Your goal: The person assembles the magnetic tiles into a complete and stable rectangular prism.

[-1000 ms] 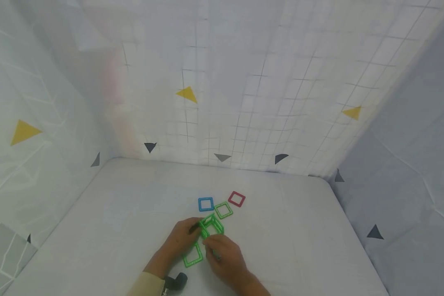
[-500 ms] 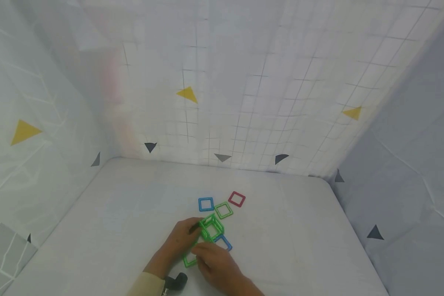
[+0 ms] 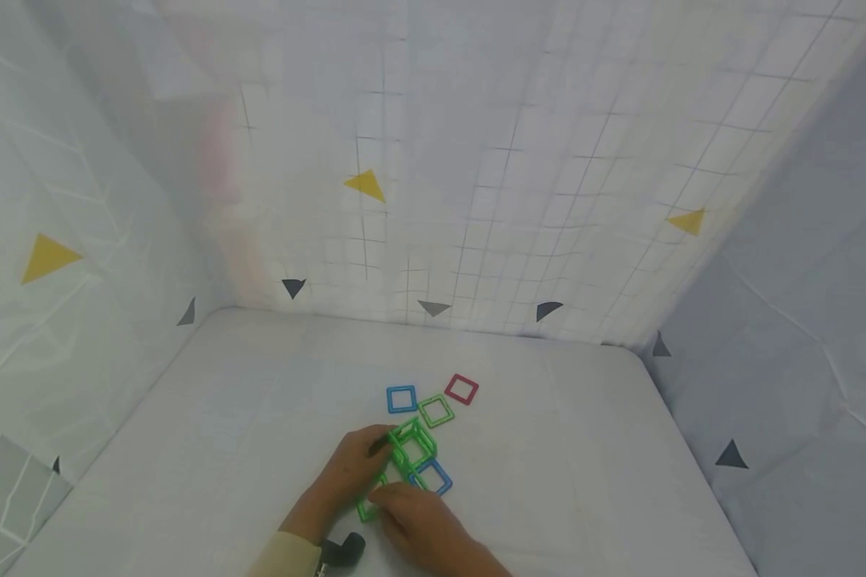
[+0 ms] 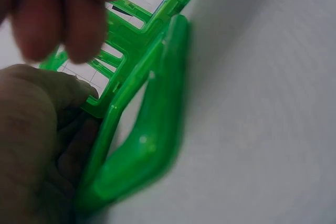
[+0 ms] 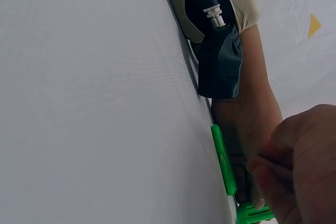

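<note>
A small upright structure of green square frames (image 3: 413, 443) stands on the white table (image 3: 548, 449). My left hand (image 3: 381, 450) grips its left side; close up, my fingers (image 4: 63, 19) curl over the green frames (image 4: 142, 108). A flat green square (image 3: 366, 507) lies at the structure's near-left corner, and my right hand (image 3: 384, 498) pinches its far edge. The right wrist view shows that square (image 5: 222, 165) edge-on beside my curled right fingers (image 5: 278, 177). A blue square (image 3: 434, 475) lies flat against the structure's right side.
Three loose squares lie just beyond the structure: blue (image 3: 402, 398), light green (image 3: 436, 410) and red (image 3: 462, 389). White cloth walls (image 3: 476, 200) with triangle marks close in the table on three sides. A wrist camera (image 5: 220, 61) sits on my left forearm.
My right hand has slid left and nearer, onto the flat green square, uncovering the blue square on the structure's right. The left hand has stayed put.
</note>
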### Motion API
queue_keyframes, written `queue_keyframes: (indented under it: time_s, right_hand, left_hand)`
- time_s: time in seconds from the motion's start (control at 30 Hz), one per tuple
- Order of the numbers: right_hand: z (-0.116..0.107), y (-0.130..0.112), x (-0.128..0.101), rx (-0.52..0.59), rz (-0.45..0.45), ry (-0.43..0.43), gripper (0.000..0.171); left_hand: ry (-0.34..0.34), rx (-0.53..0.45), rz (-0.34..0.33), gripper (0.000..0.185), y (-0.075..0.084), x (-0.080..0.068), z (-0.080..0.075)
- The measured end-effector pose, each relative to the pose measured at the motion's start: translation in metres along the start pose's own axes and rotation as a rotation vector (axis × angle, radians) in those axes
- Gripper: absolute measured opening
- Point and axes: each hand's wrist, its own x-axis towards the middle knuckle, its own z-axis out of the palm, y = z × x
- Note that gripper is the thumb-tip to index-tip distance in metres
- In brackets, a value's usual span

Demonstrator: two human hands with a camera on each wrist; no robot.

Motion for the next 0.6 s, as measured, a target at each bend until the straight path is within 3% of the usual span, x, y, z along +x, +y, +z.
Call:
queue_keyframes:
  time_s: [0.3,0.6]
  right_hand:
    - [0.0009,0.0017,-0.0009,-0.013,0.088,-0.195,0.023]
    - [-0.001,-0.0009,-0.0007,-0.033,0.153,-0.237,0.02]
  left_hand:
    - [0.016,0.026,0.036,0.034,0.001,-0.0012,0.0001]
    - [0.016,0.031,0.033,0.035,0.0024,-0.0012,-0.0002]
